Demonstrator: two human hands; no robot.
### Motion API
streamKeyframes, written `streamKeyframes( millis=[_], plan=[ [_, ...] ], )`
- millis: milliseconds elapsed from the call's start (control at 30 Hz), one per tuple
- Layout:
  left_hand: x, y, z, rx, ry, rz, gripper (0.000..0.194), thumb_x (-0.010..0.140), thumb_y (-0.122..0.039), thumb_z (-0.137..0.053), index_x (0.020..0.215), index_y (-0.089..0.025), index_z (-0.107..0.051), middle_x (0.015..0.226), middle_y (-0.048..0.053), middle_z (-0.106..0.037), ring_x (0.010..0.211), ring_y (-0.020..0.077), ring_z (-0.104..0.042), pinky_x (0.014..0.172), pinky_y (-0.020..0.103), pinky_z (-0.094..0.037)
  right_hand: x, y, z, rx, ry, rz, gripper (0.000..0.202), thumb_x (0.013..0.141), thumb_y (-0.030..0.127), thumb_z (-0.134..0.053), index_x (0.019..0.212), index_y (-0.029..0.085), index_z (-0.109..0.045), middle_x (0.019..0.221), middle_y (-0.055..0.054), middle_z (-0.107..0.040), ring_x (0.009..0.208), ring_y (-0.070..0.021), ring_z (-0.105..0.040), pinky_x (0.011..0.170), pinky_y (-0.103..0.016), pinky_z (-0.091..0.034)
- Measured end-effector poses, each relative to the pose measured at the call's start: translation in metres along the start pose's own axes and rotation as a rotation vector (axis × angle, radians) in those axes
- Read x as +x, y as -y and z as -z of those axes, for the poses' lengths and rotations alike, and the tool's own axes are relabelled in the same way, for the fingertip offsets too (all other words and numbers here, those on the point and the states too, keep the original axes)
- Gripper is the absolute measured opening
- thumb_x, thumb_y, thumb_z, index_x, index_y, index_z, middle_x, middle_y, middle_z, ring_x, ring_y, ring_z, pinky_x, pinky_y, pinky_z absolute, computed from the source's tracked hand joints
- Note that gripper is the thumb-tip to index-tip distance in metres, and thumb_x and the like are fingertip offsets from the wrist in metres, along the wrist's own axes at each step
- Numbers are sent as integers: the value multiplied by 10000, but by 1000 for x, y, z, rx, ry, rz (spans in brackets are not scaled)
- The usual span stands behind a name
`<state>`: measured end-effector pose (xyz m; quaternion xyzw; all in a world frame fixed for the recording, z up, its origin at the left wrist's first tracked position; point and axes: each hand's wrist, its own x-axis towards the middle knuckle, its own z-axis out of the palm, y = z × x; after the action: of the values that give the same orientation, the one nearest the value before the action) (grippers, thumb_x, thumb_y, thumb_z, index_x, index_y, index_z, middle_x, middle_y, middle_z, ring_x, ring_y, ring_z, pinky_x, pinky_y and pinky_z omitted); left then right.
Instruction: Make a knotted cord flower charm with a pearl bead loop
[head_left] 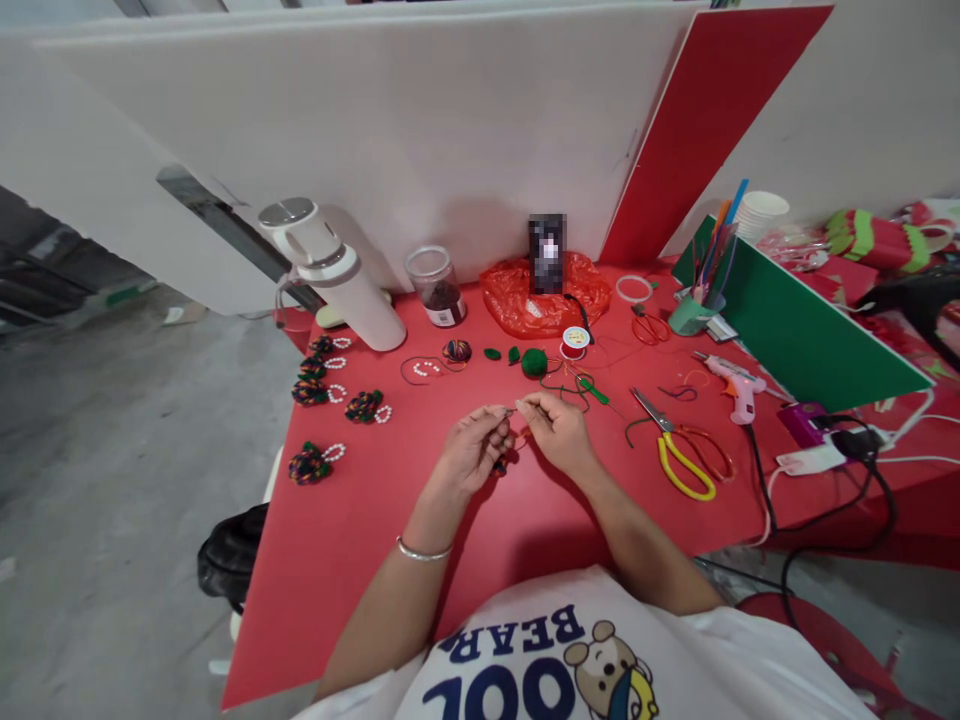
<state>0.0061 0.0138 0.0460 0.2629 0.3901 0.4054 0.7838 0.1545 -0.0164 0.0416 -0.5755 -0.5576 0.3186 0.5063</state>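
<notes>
My left hand (474, 447) is closed around a small piece of multicoloured yarn (499, 467), most of it hidden by the fingers. Thumb and forefinger of my right hand (556, 432) pinch a thin dark strand where both hands' fingertips almost meet. Beyond them lie a green yarn ball (534, 362), two green leaf shapes, a multicoloured yarn ball (457, 350) and a green-handled crochet hook (592, 390). At the left are several multicoloured yarn pieces (364, 405) with loops of white beads (335, 452).
Yellow-and-red-handled scissors (686, 465), a pink glue gun (739, 385) and a power strip (817, 457) with cables lie right. Behind stand a white thermos (360, 300), a jar (437, 290), a phone (547, 255) at a red bag (502, 300), and a pen cup (691, 315).
</notes>
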Motion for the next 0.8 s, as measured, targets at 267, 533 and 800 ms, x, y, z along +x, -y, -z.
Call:
streamKeyframes(
  millis=[267, 533, 800],
  plan=[
    [-5, 3, -4, 84, 15, -7, 383, 605, -383, -911, 732, -157, -629, 494, -46, -527, 428, 98, -509, 435, 216, -447, 2, 2, -1, 49, -41, -27, 256, 912, 402, -607, 819, 203, -738, 707, -24, -687, 630, -156, -583, 606, -264, -461],
    [0, 6, 0, 42, -50, -106, 459, 547, -444, -934, 692, -165, -599, 512, -65, -501, 427, 76, -482, 426, 206, -422, 1, 2, -3, 66, 92, -45, 218, 890, 384, -643, 898, 209, -772, 749, -27, -740, 644, -163, -644, 631, -267, -494],
    [1, 6, 2, 4, -63, -83, 309, 685, -333, -832, 694, -176, -567, 480, -77, -448, 408, 61, -423, 442, 190, -384, 1, -2, -5, -15, 53, 20, 171, 903, 321, -625, 856, 233, -764, 799, -32, -757, 696, -174, -670, 696, -281, -517]
  ],
)
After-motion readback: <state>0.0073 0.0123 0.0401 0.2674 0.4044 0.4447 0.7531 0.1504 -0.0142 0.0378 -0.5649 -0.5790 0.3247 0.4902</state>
